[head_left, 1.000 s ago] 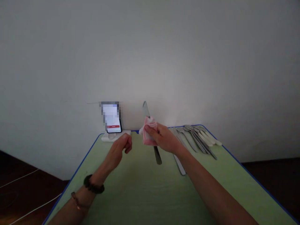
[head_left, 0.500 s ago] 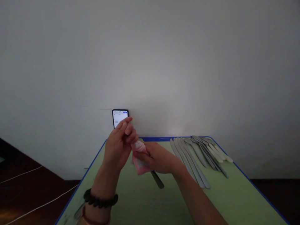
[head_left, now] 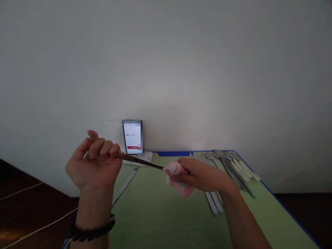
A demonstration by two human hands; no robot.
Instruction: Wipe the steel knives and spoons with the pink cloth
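A metal table knife (head_left: 141,161) stretches between my two hands above the table, sloping down to the right. My left hand (head_left: 95,162), at the left, has its fingers curled round one end of it. In my right hand (head_left: 202,174) is a crumpled pink and white cloth (head_left: 178,176), pinched about the knife's other end, which the cloth hides. Below and beside my left wrist another knife (head_left: 126,185) lies on the green tabletop (head_left: 160,214).
Several knives (head_left: 214,204) lie at the right, partly behind my right arm. Beside them are spoons (head_left: 223,159) and white-handled cutlery (head_left: 242,169). A phone (head_left: 133,138) showing a timer stands against the wall on a white object (head_left: 147,156). A blue edge (head_left: 173,153) borders the table.
My hands have moved apart, the left one leftward and the right one with the cloth rightward. A length of the knife now shows between them, and the phone is uncovered.
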